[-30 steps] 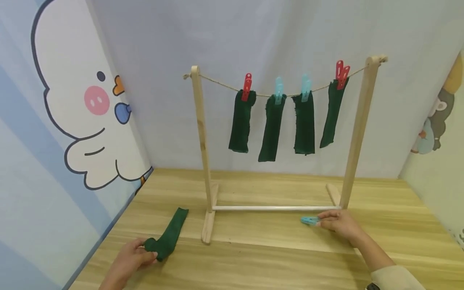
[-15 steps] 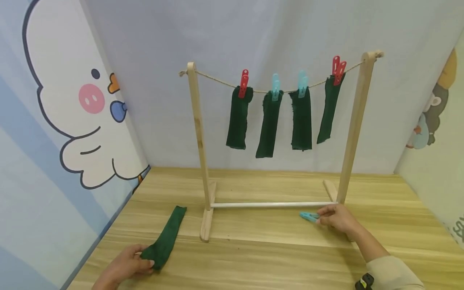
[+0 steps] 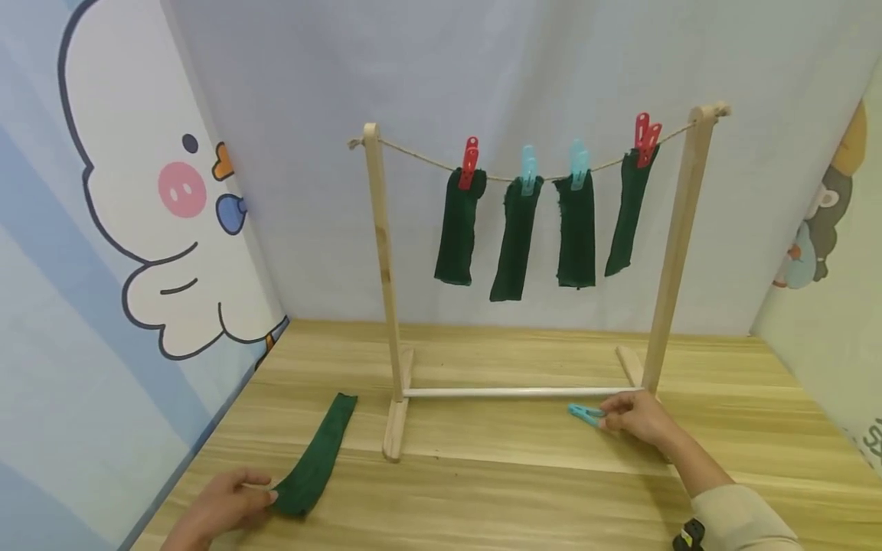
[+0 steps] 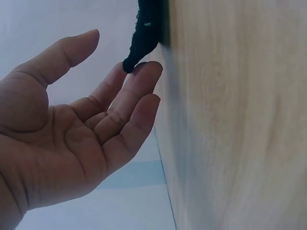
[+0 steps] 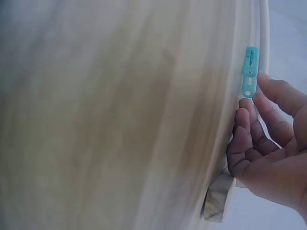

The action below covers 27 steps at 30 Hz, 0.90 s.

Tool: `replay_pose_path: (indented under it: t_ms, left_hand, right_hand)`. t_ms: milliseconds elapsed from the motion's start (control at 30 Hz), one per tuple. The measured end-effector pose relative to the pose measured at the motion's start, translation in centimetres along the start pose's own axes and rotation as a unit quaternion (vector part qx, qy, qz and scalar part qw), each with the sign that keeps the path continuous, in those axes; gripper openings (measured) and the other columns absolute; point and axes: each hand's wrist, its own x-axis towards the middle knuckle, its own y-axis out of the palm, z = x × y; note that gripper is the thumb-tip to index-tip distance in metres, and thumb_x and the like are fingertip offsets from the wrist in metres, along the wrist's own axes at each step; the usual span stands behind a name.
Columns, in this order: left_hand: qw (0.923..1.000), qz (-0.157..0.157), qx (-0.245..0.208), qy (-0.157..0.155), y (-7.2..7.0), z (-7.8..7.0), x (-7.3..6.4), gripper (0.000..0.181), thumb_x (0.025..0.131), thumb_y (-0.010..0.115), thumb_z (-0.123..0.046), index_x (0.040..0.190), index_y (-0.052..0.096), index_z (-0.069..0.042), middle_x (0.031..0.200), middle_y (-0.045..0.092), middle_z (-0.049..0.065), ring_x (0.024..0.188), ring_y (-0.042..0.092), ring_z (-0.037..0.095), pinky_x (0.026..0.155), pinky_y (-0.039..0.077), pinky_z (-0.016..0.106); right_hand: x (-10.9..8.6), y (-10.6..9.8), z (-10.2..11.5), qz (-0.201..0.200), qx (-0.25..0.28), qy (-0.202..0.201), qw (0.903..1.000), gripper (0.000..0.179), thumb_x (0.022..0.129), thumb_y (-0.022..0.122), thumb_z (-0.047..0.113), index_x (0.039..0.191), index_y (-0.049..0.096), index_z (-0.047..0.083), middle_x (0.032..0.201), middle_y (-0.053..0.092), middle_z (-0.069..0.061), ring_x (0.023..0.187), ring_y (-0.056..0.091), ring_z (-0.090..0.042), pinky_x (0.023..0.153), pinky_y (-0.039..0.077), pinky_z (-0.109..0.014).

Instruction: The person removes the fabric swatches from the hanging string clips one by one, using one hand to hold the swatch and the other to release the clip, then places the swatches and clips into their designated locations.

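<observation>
Landmark: wooden rack (image 3: 384, 268). Left of it, green sock (image 3: 311, 467) lies on table (image 3: 524, 497); left hand (image 3: 223, 505) at sock's near end, thumb and fingers apart, fingertips at fabric. Before rack's right foot, right hand (image 3: 641, 417) pinches blue clothespin (image 3: 584, 414) between thumb and finger.

A plain pale backdrop (image 3: 331, 76) rises behind a wood-grained tabletop (image 3: 524, 497), between cartoon-printed side walls (image 3: 48, 367).
</observation>
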Motion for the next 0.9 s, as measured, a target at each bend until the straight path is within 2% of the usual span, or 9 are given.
replay_pose_path:
  t_ms: [300, 433, 533, 633, 767, 900]
  left_hand:
    - [0.9995, 0.007, -0.026, -0.019, -0.8, -0.5, -0.6, 0.050, 0.087, 0.060, -0.012, 0.122, 0.042, 0.019, 0.101, 0.064, 0.018, 0.092, 0.060, 0.033, 0.077, 0.049, 0.046]
    - [0.9992, 0.001, -0.031, -0.023, -0.9, -0.8, -0.8, 0.054, 0.088, 0.062, -0.017, 0.125, 0.042, 0.017, 0.105, 0.062, 0.018, 0.093, 0.059, 0.033, 0.078, 0.049, 0.047]
    - [0.9993, -0.001, -0.035, -0.015, -0.8, -0.9, -1.1, 0.058, 0.089, 0.063, -0.023, 0.127, 0.041, 0.015, 0.109, 0.059, 0.018, 0.096, 0.058, 0.034, 0.078, 0.049, 0.047]
    - [0.9986, 0.004, -0.053, 0.003, -0.7, -0.9, -1.2, 0.061, 0.091, 0.061, -0.027, 0.131, 0.039, 0.012, 0.116, 0.056, 0.020, 0.101, 0.056, 0.035, 0.080, 0.048, 0.047]
    - [0.9970, -0.002, -0.075, 0.018, -0.3, -1.4, -1.1, 0.062, 0.091, 0.060, -0.031, 0.134, 0.039, 0.008, 0.120, 0.052, 0.020, 0.105, 0.053, 0.034, 0.083, 0.046, 0.047]
    - [0.9957, -0.014, -0.086, 0.034, 0.0, -2.2, -1.1, 0.062, 0.091, 0.060, -0.033, 0.134, 0.039, 0.005, 0.126, 0.048, 0.022, 0.111, 0.050, 0.035, 0.086, 0.045, 0.048]
  right_hand:
    - [-0.1, -0.1, 0.2, 0.001, 0.004, 0.007, 1.0000, 0.036, 0.082, 0.071, 0.013, 0.106, 0.061, -0.012, 0.096, 0.063, -0.013, 0.085, 0.058, -0.025, 0.070, 0.049, -0.035]
    - [-0.4, 0.1, 0.1, 0.013, 0.036, 0.023, 0.9990, 0.040, 0.083, 0.070, 0.014, 0.110, 0.058, -0.013, 0.095, 0.063, -0.012, 0.083, 0.058, -0.024, 0.070, 0.049, -0.036]
    - [-0.7, 0.2, 0.1, 0.021, 0.072, 0.032, 0.9967, 0.044, 0.084, 0.070, 0.014, 0.114, 0.055, -0.014, 0.096, 0.063, -0.011, 0.082, 0.058, -0.021, 0.069, 0.050, -0.035]
    - [-0.7, 0.0, 0.2, 0.015, 0.086, 0.011, 0.9961, 0.044, 0.086, 0.067, 0.014, 0.115, 0.053, -0.016, 0.098, 0.064, -0.014, 0.083, 0.059, -0.022, 0.070, 0.050, -0.034]
    - [-0.8, -0.8, 1.0, 0.001, 0.084, -0.010, 0.9964, 0.043, 0.090, 0.063, 0.017, 0.116, 0.053, -0.015, 0.101, 0.062, -0.016, 0.089, 0.059, -0.024, 0.073, 0.050, -0.034]
    - [-1.0, -1.4, 2.0, -0.001, 0.082, -0.013, 0.9966, 0.047, 0.089, 0.064, 0.021, 0.119, 0.052, -0.013, 0.106, 0.061, -0.016, 0.092, 0.057, -0.025, 0.073, 0.049, -0.038]
